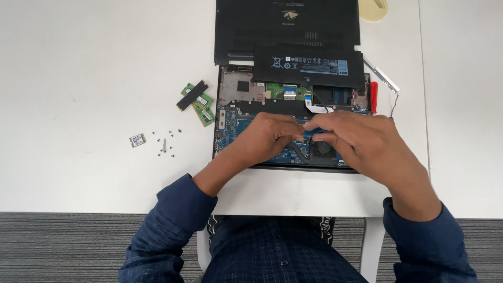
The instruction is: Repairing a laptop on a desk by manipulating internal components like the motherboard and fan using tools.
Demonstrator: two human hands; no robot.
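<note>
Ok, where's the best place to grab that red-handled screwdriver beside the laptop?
Take the red-handled screwdriver by its handle, coming from the right side over the bare white table. It lies flat, roughly upright in view, tight against the open laptop's right edge, so the left side is blocked. The right hand is nearest.

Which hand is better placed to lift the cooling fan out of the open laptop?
Probably the right hand: its fingers already sit over the fan at the laptop board's lower right. The left hand rests beside it, over the heat pipe.
</note>
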